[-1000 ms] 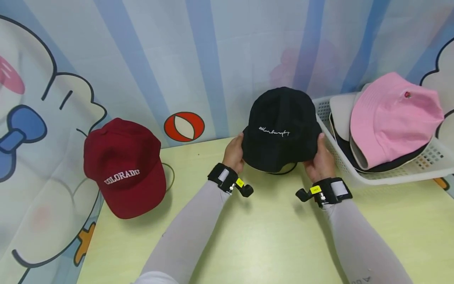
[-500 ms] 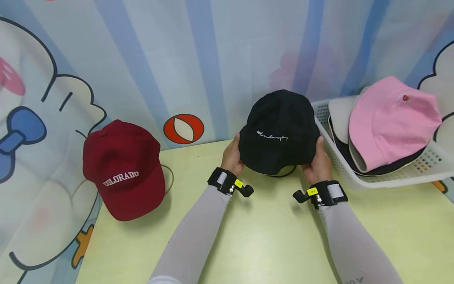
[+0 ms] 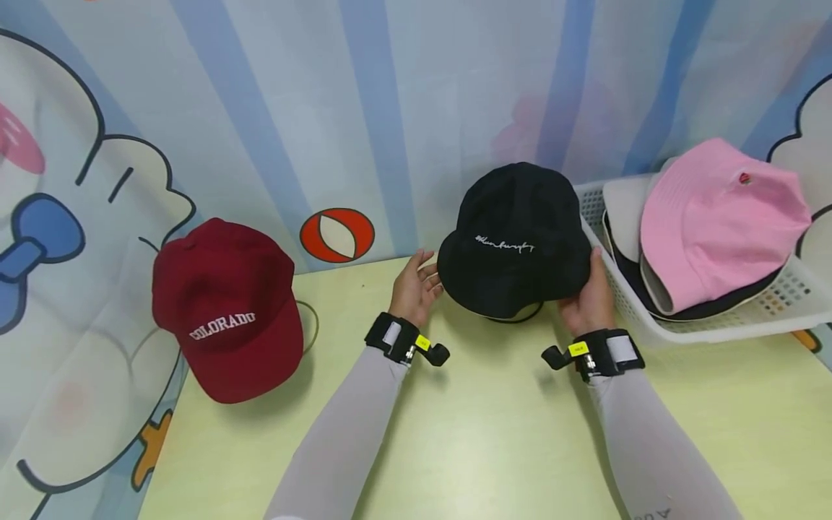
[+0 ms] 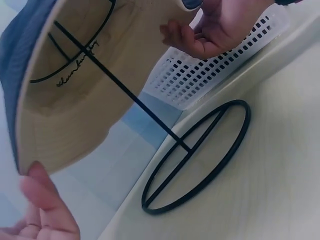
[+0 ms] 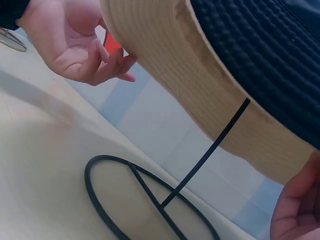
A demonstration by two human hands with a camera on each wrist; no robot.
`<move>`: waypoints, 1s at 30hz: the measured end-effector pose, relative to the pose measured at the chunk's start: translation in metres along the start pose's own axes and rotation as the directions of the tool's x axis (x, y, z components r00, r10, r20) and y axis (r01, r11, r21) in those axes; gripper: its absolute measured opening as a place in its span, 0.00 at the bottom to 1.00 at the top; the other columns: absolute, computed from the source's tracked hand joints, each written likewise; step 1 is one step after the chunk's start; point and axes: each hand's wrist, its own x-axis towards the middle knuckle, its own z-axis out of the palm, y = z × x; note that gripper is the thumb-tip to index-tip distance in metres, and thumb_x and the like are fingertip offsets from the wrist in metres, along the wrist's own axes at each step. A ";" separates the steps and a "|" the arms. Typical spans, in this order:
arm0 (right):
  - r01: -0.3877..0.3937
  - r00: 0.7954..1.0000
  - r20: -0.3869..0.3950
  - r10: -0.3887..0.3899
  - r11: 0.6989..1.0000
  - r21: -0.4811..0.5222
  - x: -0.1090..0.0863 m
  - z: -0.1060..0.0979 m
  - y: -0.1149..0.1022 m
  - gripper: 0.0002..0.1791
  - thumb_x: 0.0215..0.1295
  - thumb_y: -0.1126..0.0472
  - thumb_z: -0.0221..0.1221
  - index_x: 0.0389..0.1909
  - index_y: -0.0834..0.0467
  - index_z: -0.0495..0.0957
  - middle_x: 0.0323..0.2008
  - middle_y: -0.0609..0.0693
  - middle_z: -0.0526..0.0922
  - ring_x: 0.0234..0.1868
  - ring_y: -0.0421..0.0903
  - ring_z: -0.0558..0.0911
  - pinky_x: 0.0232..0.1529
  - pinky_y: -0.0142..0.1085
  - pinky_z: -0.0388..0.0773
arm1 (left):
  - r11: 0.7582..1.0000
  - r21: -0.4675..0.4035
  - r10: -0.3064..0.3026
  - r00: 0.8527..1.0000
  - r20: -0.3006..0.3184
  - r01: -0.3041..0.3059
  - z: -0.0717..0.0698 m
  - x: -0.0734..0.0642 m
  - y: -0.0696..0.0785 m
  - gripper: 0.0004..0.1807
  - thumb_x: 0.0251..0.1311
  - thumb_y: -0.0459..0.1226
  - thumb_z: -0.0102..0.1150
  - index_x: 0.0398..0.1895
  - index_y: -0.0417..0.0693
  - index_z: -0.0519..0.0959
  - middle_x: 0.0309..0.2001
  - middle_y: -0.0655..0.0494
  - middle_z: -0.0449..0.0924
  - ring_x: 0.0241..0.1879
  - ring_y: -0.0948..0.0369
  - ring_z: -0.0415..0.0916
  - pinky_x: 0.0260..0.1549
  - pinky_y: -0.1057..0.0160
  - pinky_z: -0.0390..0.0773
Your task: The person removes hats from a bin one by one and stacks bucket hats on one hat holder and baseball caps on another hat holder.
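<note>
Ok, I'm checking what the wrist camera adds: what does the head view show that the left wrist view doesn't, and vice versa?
Only the head view shows the maroon cap and pink hat. Only the left wrist view shows the stand rod and lettering inside the black hat. Both show that hat, the stand base, white basket, left hand and right hand.
</note>
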 end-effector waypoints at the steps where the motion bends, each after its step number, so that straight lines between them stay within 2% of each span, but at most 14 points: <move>1: 0.005 1.000 0.010 -0.005 1.000 -0.006 -0.001 0.002 0.000 0.19 0.79 0.46 0.47 0.55 0.52 0.79 0.48 0.44 0.89 0.49 0.40 0.87 0.52 0.33 0.80 | 1.000 0.012 0.003 1.000 -0.002 -0.003 -0.001 -0.002 0.001 0.27 0.77 0.50 0.46 0.68 0.41 0.70 0.41 0.53 0.81 0.33 0.62 0.80 0.33 0.68 0.76; 5: 0.054 0.998 0.035 -0.053 0.998 -0.023 -0.004 0.008 -0.002 0.17 0.80 0.51 0.47 0.56 0.53 0.78 0.51 0.44 0.88 0.52 0.39 0.85 0.58 0.32 0.76 | 0.997 0.062 0.036 0.999 0.003 -0.036 -0.003 -0.010 0.006 0.28 0.77 0.49 0.44 0.72 0.44 0.67 0.55 0.46 0.81 0.46 0.58 0.80 0.42 0.64 0.79; 7: 0.084 0.996 0.030 -0.083 0.996 -0.038 -0.005 0.011 -0.002 0.15 0.79 0.53 0.49 0.56 0.55 0.78 0.52 0.44 0.87 0.53 0.39 0.85 0.60 0.31 0.75 | 0.993 0.090 0.074 0.997 0.022 -0.076 -0.004 -0.013 0.008 0.28 0.78 0.48 0.43 0.74 0.44 0.65 0.62 0.42 0.78 0.53 0.54 0.79 0.48 0.61 0.79; 10: 0.142 0.990 -0.014 -0.143 0.986 -0.089 -0.006 0.015 -0.001 0.14 0.76 0.56 0.54 0.55 0.57 0.80 0.52 0.45 0.87 0.52 0.39 0.85 0.60 0.30 0.76 | 0.981 0.132 0.133 0.989 0.059 -0.139 -0.004 -0.019 0.010 0.30 0.78 0.48 0.44 0.76 0.43 0.60 0.69 0.39 0.72 0.64 0.50 0.75 0.58 0.54 0.77; 13: 0.194 0.976 -0.072 -0.207 0.968 -0.162 -0.008 0.017 0.001 0.14 0.74 0.57 0.58 0.55 0.57 0.81 0.53 0.45 0.86 0.51 0.38 0.85 0.59 0.30 0.77 | 0.961 0.188 0.191 0.978 0.087 -0.204 -0.006 -0.024 0.011 0.31 0.78 0.47 0.44 0.77 0.42 0.59 0.72 0.39 0.68 0.71 0.47 0.67 0.66 0.48 0.72; 17: 0.232 0.958 -0.119 -0.260 0.949 -0.212 -0.009 0.019 0.004 0.14 0.71 0.58 0.61 0.54 0.57 0.81 0.54 0.45 0.85 0.51 0.38 0.85 0.60 0.29 0.76 | 0.924 0.279 0.246 0.965 0.091 -0.262 -0.009 -0.031 0.012 0.29 0.78 0.46 0.44 0.76 0.45 0.61 0.71 0.44 0.68 0.74 0.50 0.64 0.69 0.47 0.69; 22: 0.230 0.960 -0.114 -0.258 0.950 -0.210 -0.011 0.021 0.004 0.15 0.72 0.56 0.60 0.54 0.57 0.81 0.53 0.45 0.85 0.50 0.38 0.85 0.60 0.29 0.76 | 0.880 0.376 0.270 0.957 0.103 -0.289 -0.016 -0.040 0.015 0.29 0.76 0.49 0.48 0.76 0.52 0.63 0.71 0.51 0.69 0.74 0.53 0.63 0.69 0.50 0.69; 27: 0.222 0.961 -0.121 -0.248 0.955 -0.194 -0.012 0.021 0.006 0.15 0.72 0.56 0.60 0.54 0.57 0.82 0.52 0.45 0.86 0.49 0.38 0.86 0.58 0.29 0.77 | 0.864 0.404 0.274 0.953 0.127 -0.302 -0.029 -0.050 0.016 0.29 0.75 0.49 0.49 0.76 0.55 0.63 0.75 0.52 0.65 0.74 0.55 0.62 0.70 0.48 0.68; 30: 0.228 0.953 -0.153 -0.263 0.950 -0.213 -0.013 0.021 0.008 0.14 0.70 0.56 0.62 0.53 0.56 0.82 0.51 0.44 0.86 0.49 0.37 0.85 0.57 0.29 0.77 | 0.858 0.415 0.275 0.953 0.125 -0.302 -0.036 -0.056 0.017 0.28 0.75 0.48 0.49 0.76 0.55 0.64 0.74 0.53 0.65 0.74 0.56 0.62 0.70 0.48 0.68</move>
